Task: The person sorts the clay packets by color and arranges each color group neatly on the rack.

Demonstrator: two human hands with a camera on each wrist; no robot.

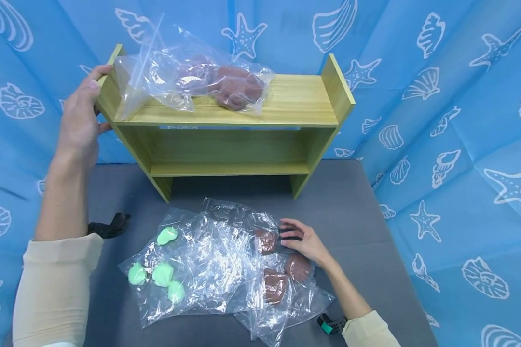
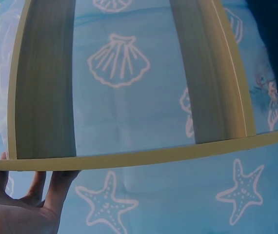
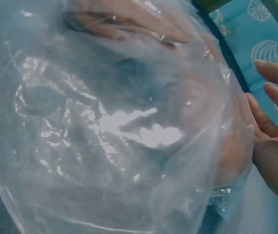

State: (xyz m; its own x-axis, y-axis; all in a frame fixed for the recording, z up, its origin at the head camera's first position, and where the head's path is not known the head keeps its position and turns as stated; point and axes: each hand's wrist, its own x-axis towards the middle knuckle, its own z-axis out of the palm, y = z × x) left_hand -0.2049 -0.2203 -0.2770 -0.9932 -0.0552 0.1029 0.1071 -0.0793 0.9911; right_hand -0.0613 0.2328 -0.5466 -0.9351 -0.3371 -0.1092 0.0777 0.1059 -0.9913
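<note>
My left hand (image 1: 80,113) is raised against the outer left side of a wooden shelf (image 1: 230,169), fingers touching the side panel. In the left wrist view, the fingers (image 2: 39,187) meet the panel's edge. On the shelf's top lies a clear zip bag (image 1: 165,72) with brown, dough-like lumps (image 1: 236,86). My right hand (image 1: 306,243), fingers loosely bent and apart, is at the right edge of clear bags with brown lumps (image 1: 275,285) on the table. In the right wrist view, the crinkled plastic bag (image 3: 105,161) fills most of the frame beside the hand.
Clear bags with pale green lumps (image 1: 162,274) lie left of the brown ones on the grey table (image 1: 360,207). A black strap (image 1: 110,226) shows by the left forearm, another strap (image 1: 331,324) by the right. A blue shell-print curtain (image 1: 443,120) hangs behind.
</note>
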